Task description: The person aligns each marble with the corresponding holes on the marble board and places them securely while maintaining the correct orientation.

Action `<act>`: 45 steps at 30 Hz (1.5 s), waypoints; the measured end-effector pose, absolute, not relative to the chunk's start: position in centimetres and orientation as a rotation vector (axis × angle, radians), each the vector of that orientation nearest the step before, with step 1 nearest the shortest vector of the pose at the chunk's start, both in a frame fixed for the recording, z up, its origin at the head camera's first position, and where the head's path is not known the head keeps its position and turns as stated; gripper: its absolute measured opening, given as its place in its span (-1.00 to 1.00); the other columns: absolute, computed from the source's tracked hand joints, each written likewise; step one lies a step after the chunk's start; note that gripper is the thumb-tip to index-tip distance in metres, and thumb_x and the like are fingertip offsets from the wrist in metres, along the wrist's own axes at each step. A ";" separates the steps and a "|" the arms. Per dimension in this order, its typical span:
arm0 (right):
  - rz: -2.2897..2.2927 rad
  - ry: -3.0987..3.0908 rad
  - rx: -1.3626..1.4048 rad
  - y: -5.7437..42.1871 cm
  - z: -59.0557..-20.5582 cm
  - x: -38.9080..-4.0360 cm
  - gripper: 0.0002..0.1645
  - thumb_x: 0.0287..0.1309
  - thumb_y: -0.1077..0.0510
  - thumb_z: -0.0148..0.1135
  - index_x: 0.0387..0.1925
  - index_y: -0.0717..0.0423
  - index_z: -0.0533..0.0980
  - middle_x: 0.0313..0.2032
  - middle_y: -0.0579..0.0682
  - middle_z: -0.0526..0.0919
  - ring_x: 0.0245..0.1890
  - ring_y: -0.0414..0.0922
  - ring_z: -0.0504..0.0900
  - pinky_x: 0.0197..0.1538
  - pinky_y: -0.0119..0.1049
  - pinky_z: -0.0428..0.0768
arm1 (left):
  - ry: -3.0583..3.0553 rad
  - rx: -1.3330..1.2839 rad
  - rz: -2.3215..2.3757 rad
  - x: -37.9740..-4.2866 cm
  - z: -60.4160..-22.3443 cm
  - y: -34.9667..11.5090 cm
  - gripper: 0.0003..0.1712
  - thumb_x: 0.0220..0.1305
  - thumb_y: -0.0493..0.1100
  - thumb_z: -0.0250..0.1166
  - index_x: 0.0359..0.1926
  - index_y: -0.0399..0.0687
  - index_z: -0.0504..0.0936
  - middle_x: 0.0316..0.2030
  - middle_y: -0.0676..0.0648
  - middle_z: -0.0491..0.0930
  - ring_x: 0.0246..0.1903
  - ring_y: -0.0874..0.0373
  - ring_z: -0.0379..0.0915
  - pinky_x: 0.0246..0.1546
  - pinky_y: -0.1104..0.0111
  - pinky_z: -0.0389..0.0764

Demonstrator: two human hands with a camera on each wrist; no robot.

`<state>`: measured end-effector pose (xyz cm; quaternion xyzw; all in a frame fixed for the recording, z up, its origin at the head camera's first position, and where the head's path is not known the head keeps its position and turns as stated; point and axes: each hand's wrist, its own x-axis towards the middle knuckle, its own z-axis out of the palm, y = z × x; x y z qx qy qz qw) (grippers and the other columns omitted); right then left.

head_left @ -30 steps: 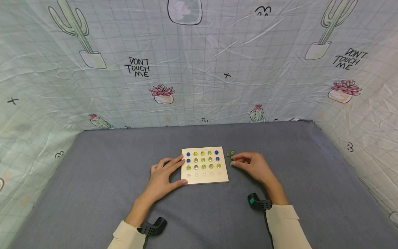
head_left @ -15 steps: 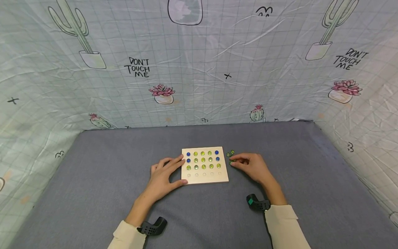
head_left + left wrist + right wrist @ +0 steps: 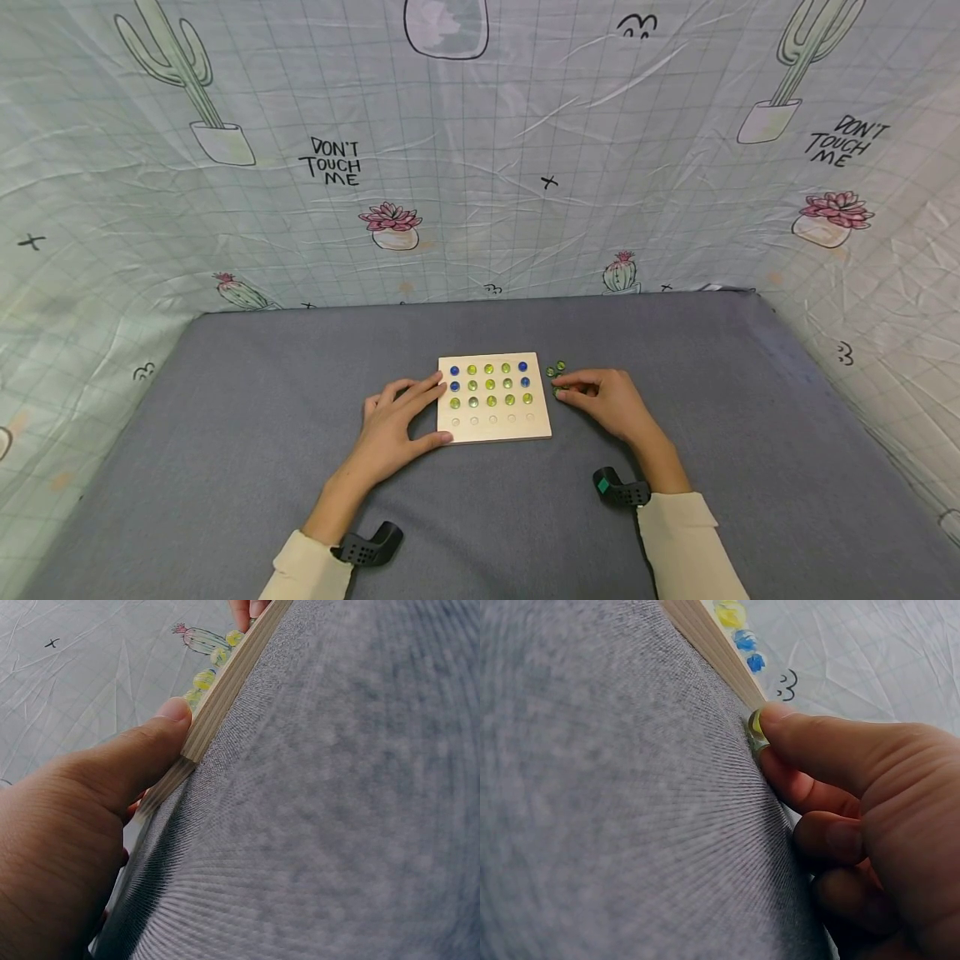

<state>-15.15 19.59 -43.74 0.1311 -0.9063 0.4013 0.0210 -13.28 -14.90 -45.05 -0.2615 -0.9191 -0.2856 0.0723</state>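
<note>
Thumb and forefinger of the right hand (image 3: 606, 400) pinch a translucent yellow-green glass bead (image 3: 757, 724) just beside the flat, pale wooden board (image 3: 483, 432); the spread left hand (image 3: 393, 425) touches its opposite edge. Apparent step: bead pick-up. The next move likely calls for lifting it, firmly pinched, to the unfilled nearest row (image 3: 492, 419).

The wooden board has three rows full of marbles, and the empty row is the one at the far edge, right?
Not quite: the empty row is at the near edge, as the head view shows. The wooden board does have three rows full of marbles.
</note>
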 end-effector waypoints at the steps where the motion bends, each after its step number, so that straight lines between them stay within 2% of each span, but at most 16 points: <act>1: 1.236 -2.811 0.412 19.6 -43.8 -15.2 -0.79 0.09 0.10 0.40 -0.19 -0.05 0.72 -0.52 -0.24 0.61 -0.65 -0.23 0.43 -0.53 -0.33 0.38 | -2.761 -0.786 -0.860 -13.3 -45.1 -14.9 -0.15 0.06 0.24 0.39 0.34 0.06 0.41 0.37 0.05 0.26 0.23 0.03 0.15 -0.07 0.03 0.06; 17: 1.231 -2.822 0.454 19.9 -43.7 -15.0 -0.84 0.11 0.10 0.38 -0.23 -0.05 0.71 -0.52 -0.23 0.60 -0.63 -0.23 0.44 -0.51 -0.33 0.40 | -2.765 -0.783 -0.881 -13.2 -45.3 -14.9 -0.16 0.08 0.26 0.36 0.35 0.09 0.40 0.37 0.09 0.24 0.23 0.08 0.13 -0.06 0.06 0.04; 32: 1.292 -2.772 0.453 19.4 -42.1 -14.8 -0.81 0.15 0.04 0.35 -0.20 -0.05 0.70 -0.49 -0.21 0.62 -0.62 -0.19 0.40 -0.51 -0.33 0.36 | -2.777 -0.780 -0.885 -13.2 -45.4 -14.9 -0.16 0.08 0.26 0.36 0.35 0.10 0.40 0.38 0.11 0.23 0.23 0.08 0.12 -0.06 0.06 0.04; 39: 1.295 -2.732 0.460 18.2 -41.3 -14.6 -0.78 0.15 0.04 0.34 -0.18 0.02 0.70 -0.58 -0.11 0.56 -0.63 -0.17 0.36 -0.53 -0.32 0.33 | -2.752 -0.785 -0.888 -13.1 -45.3 -14.9 -0.17 0.07 0.23 0.39 0.34 0.08 0.41 0.36 0.08 0.26 0.22 0.07 0.15 -0.08 0.07 0.04; 45: 1.291 -2.695 0.477 17.0 -40.9 -14.5 -0.81 0.13 0.09 0.37 -0.20 0.01 0.70 -0.58 -0.19 0.54 -0.62 -0.19 0.37 -0.53 -0.32 0.34 | -2.775 -0.782 -0.896 -13.1 -45.2 -14.9 -0.17 0.08 0.25 0.36 0.35 0.10 0.40 0.37 0.10 0.24 0.23 0.08 0.13 -0.07 0.07 0.03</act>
